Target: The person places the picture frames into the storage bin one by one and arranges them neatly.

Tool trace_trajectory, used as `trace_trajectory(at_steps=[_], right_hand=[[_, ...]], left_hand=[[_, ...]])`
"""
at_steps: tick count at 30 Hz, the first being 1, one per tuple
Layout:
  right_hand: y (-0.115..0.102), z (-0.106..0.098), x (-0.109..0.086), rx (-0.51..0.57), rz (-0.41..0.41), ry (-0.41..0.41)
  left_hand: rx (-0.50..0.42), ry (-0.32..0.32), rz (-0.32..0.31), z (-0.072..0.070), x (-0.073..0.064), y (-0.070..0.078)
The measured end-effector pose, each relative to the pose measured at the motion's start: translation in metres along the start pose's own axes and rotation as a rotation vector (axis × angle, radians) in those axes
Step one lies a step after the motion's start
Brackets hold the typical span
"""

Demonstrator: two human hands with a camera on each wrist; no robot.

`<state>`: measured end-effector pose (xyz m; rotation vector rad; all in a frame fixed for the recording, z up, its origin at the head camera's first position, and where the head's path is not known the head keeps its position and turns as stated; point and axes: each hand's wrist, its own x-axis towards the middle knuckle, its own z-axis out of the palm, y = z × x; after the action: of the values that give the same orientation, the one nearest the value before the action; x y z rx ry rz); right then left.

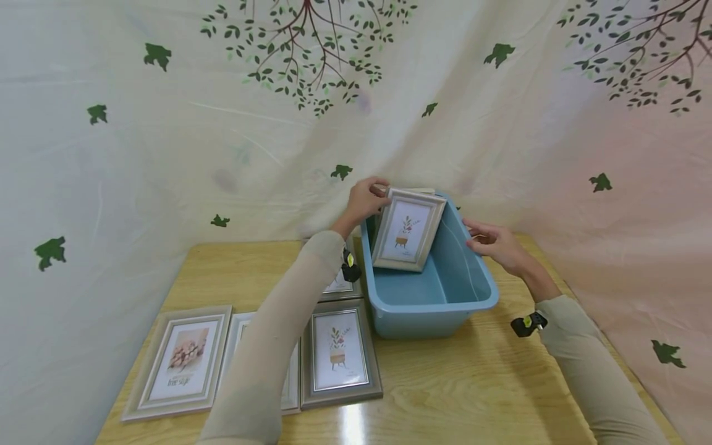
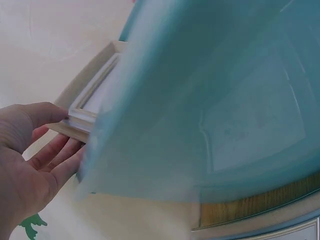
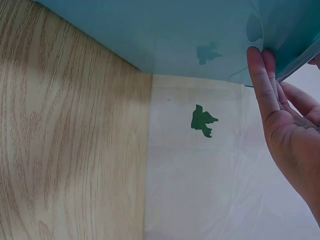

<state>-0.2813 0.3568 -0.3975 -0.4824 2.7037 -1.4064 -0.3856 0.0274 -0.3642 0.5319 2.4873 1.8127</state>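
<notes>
A silver-beige picture frame (image 1: 408, 230) with a potted-plant print leans inside a light blue plastic tub (image 1: 434, 308). My left hand (image 1: 364, 201) pinches its upper left corner between thumb and fingers. In the left wrist view, that hand (image 2: 35, 145) grips the corner of a frame (image 2: 92, 87), and the tub wall (image 2: 165, 100) hides most of it. At the tub's right rim is my right hand (image 1: 497, 247), fingers mostly straight against it. From the right wrist, the hand (image 3: 295, 125) has extended fingers touching the tub's outer wall (image 3: 165, 45).
Left of the tub, a frame with a plant print (image 1: 336, 355) and a frame with "free style" lettering (image 1: 186, 361) lie on the wooden table (image 1: 445, 389). My left sleeve (image 1: 267, 346) partly covers other frames. A leaf-patterned cloth (image 1: 267, 154) hangs behind the table.
</notes>
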Motion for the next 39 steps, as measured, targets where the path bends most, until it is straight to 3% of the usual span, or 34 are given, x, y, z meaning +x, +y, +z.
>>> trace_trajectory(at_steps=[8,20,28,39], right_hand=[[0.004,0.001,0.001,0.004,-0.008,0.004],[0.005,0.001,0.001,0.022,-0.003,0.007],[0.005,0.003,0.003,0.029,0.016,0.011],[0.007,0.002,0.002,0.014,0.038,0.012]], left_hand=[[0.015,0.024,-0.026,-0.008,0.001,0.002],[-0.124,0.091,-0.078,-0.009,0.002,-0.013],[-0.087,0.097,-0.131,-0.009,0.002,-0.01],[-0.135,0.075,-0.089,-0.011,0.001,-0.009]])
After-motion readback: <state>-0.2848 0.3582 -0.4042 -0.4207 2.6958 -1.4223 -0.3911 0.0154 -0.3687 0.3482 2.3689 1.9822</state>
